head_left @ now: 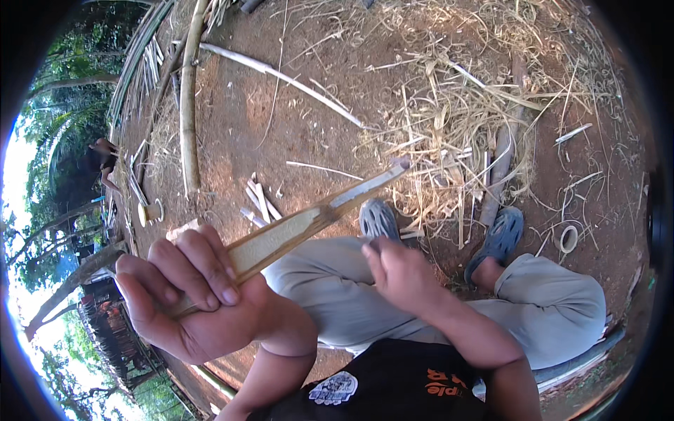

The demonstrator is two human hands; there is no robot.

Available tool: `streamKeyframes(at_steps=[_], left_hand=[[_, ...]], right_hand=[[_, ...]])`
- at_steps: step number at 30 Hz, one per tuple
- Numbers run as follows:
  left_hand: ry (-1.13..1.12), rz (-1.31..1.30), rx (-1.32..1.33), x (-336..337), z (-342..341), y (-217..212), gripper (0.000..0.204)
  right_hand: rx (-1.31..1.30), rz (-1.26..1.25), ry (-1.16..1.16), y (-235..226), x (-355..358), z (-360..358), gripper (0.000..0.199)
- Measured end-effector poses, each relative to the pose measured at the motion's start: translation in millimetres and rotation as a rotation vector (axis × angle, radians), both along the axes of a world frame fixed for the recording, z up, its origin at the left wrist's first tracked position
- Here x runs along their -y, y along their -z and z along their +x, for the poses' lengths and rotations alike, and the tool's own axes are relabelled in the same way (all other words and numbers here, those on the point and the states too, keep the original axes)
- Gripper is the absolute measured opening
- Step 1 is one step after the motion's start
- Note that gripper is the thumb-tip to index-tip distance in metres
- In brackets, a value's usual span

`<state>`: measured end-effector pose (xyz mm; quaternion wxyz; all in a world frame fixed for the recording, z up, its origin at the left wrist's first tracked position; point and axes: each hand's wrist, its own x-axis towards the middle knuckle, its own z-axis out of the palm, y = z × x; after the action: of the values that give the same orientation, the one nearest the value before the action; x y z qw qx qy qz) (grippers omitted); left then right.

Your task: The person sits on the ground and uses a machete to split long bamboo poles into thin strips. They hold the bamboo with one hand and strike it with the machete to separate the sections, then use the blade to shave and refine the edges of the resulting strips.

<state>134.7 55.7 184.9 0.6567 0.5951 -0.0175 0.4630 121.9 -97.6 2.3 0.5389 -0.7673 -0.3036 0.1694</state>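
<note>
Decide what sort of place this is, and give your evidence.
Probably an outdoor bamboo-working spot: earthen ground strewn with pale shavings, a split bamboo piece in the left hand, and trees beyond.

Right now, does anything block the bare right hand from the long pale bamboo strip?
Nothing visible blocks the bare right hand from the long pale bamboo strip; grey trousers and a grey perforated clog show beyond. Something dark, too blurred to identify, shows at the hand.
</note>
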Motion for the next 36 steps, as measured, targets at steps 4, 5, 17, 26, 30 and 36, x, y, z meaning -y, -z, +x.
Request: streamKeyframes(at_steps=[4,5,17,26,30,36], left_hand=[[-0.099,-0.069,-0.001,-18,2,-5,0.036],[-0.161,-0.089,0.001,-27,5,-5,0.036],[-0.171,-0.06,0.003,-3,1,-5,0.034],[-0.125,-0.088,-0.002,-10,-5,-4,0.034],[-0.162,-0.072,0.034,-10,7,-3,0.035],[-0.159,-0.074,-0.029,-9,3,-7,0.034]], right_hand=[[-0.068,-0.046,0.061,71,3,-19,0.019],[-0.134,-0.13,0.082,76,3,-15,0.018],[-0.175,-0.329,0.038,71,15,8,0.026],[-0.071,-0.201,0.065,78,13,-5,0.028],[-0.084,-0.384,0.07,84,6,14,0.026],[-0.12,-0.323,0.087,123,15,7,0.028]])
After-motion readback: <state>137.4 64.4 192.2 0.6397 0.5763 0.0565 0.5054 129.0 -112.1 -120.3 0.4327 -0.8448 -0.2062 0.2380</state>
